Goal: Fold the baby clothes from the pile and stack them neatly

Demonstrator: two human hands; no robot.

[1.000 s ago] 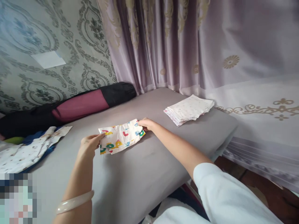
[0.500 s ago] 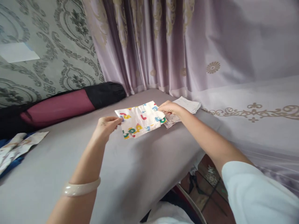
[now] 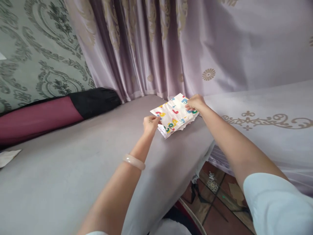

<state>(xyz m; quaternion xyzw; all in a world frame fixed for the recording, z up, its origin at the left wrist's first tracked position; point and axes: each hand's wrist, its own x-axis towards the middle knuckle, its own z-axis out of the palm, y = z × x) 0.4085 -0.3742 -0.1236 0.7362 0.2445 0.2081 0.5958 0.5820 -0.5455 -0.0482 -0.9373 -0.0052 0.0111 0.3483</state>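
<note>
A white folded cloth (image 3: 171,112) with colourful printed letters is stretched between my two hands. My left hand (image 3: 151,124) pinches its near left corner, and my right hand (image 3: 196,102) grips its right edge with the fingers closed. Directly beneath it, a stack of white folded cloths (image 3: 166,134) shows only at its front edges. Whether the printed cloth rests fully on the stack or is held just over it, I cannot tell. A pale bangle circles my left forearm.
The stack sits on a grey sheeted bed (image 3: 97,163) near its far right corner. A maroon and black long bundle (image 3: 61,111) lies along the patterned wall. Purple curtains (image 3: 139,49) hang behind. Part of another cloth (image 3: 8,157) shows at far left. Tiled floor (image 3: 220,209) lies lower right.
Both hands have carried the printed cloth to the right and over the stack, which it now mostly covers. The view has turned right.
</note>
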